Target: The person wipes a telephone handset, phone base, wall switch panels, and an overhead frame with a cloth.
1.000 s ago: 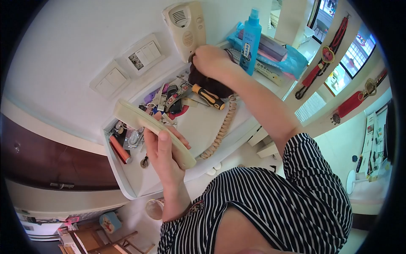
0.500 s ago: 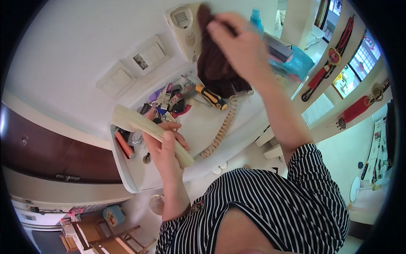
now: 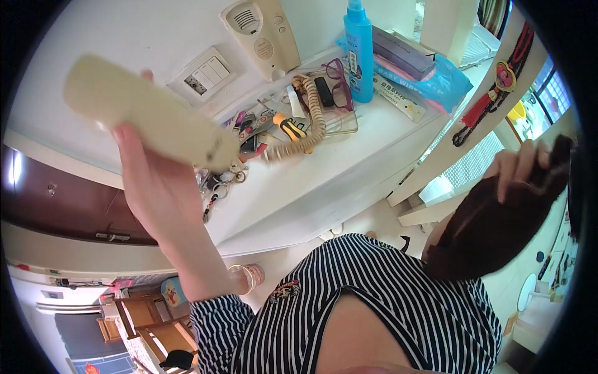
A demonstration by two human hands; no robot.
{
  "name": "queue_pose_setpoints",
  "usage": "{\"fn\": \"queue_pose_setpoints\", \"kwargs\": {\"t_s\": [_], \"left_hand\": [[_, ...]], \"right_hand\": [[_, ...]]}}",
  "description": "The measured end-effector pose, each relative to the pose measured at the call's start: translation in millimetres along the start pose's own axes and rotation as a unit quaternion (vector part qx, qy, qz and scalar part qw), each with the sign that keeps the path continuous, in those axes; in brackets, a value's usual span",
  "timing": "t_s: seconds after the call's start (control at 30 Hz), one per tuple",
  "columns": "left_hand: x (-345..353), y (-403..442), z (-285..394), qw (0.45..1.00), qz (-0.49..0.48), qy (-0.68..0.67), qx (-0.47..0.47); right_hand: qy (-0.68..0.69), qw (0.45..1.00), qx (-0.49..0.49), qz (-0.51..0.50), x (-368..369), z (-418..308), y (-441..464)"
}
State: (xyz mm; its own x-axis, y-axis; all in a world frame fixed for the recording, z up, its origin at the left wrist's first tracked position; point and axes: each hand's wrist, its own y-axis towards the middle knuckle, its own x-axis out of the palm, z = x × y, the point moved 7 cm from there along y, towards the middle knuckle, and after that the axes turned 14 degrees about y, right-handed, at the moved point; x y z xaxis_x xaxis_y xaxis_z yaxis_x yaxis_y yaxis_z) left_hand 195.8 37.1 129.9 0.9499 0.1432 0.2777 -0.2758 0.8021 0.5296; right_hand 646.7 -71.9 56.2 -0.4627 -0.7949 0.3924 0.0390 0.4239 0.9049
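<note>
A cream intercom handset (image 3: 146,115) is raised at the left, gripped by my left hand (image 3: 159,184), and its coiled cord (image 3: 316,121) runs back over the shelf. The wall base of the intercom (image 3: 265,37) hangs above with its cradle side uncovered. Off to the right, my right hand (image 3: 520,165) has its fingers closed on a dark brown cloth (image 3: 498,224), which droops over my forearm, away from the shelf.
On the white shelf (image 3: 349,168) lie a yellow-and-black screwdriver (image 3: 289,126), keys (image 3: 219,187), purple glasses (image 3: 339,84) and a blue spray bottle (image 3: 359,59). A wipes pack (image 3: 451,81) lies behind. Beaded hangings (image 3: 503,78) dangle at right.
My left hand has lifted the handset up and to the left. My right hand has carried the brown cloth from beside the intercom base down to the far right, uncovering the glasses.
</note>
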Motion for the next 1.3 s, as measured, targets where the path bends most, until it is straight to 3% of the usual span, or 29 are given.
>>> {"fn": "queue_pose_setpoints", "kwargs": {"t_s": [0.1, 0.17, 0.2, 0.27, 0.3, 0.4, 0.53, 0.63, 0.77, 0.87, 0.93, 1.0, 1.07, 1.1, 1.2, 1.23, 1.3], "left_hand": [[15.2, 39.0, -10.1, 0.996, -0.076, 0.028, 0.041], [34.3, 52.2, -33.4, 0.990, -0.106, 0.078, 0.039], [45.0, 56.0, -46.8, 0.982, -0.137, 0.125, 0.036], [55.1, 58.8, -81.5, 0.976, -0.144, 0.158, -0.031], [55.0, 61.8, -94.2, 0.976, -0.143, 0.161, -0.026], [48.9, 66.6, -132.9, 0.970, -0.144, 0.182, -0.069], [45.9, 66.8, -154.6, 0.944, -0.155, 0.283, -0.071], [47.7, 59.4, -166.1, 0.933, -0.171, 0.299, -0.101], [48.4, 56.6, -175.4, 0.941, -0.143, 0.285, -0.118], [55.3, 57.7, -162.4, 0.933, -0.083, 0.341, -0.083], [52.3, 64.0, -169.2, 0.911, -0.071, 0.405, -0.035], [49.2, 61.5, -157.3, 0.841, -0.023, 0.536, 0.074], [43.0, 65.0, -151.1, 0.834, -0.027, 0.549, 0.045], [39.8, 65.1, -148.1, 0.826, -0.038, 0.563, 0.017], [37.2, 57.1, -131.0, 0.836, -0.027, 0.546, 0.054], [40.1, 48.7, -118.6, 0.857, -0.027, 0.511, 0.063], [52.5, 15.3, -91.6, 0.902, -0.105, 0.418, 0.025]], "right_hand": [[-0.108, 0.982, 0.125, 0.092, -10.3, 38.8, -11.7], [-0.096, 0.981, 0.120, 0.120, -12.0, 48.1, -20.7], [-0.190, 0.944, 0.022, 0.270, -4.6, 53.5, -22.9], [-0.270, 0.869, -0.079, 0.408, -4.3, 43.9, -39.4], [-0.314, 0.843, -0.093, 0.426, -11.5, 38.5, -50.3], [-0.320, 0.845, -0.110, 0.414, -31.6, 24.2, -79.6], [-0.385, 0.824, -0.049, 0.414, -37.0, 24.9, -81.4], [-0.442, 0.755, -0.043, 0.483, -36.1, 31.8, -77.2], [-0.380, 0.826, -0.007, 0.417, -42.6, 35.5, -82.1], [-0.380, 0.842, -0.002, 0.382, -52.7, 39.8, -87.7], [-0.394, 0.837, -0.015, 0.378, -54.9, 41.0, -89.9], [-0.380, 0.851, 0.007, 0.362, -50.5, 46.2, -86.5], [-0.330, 0.883, 0.057, 0.329, -44.9, 60.4, -82.6], [-0.347, 0.873, 0.049, 0.339, -43.3, 65.3, -82.4], [-0.301, 0.896, 0.127, 0.300, -28.3, 93.1, -72.0], [-0.326, 0.881, 0.143, 0.310, -25.4, 100.8, -70.8], [-0.295, 0.894, 0.161, 0.297, -26.8, 116.9, -72.5]]}}
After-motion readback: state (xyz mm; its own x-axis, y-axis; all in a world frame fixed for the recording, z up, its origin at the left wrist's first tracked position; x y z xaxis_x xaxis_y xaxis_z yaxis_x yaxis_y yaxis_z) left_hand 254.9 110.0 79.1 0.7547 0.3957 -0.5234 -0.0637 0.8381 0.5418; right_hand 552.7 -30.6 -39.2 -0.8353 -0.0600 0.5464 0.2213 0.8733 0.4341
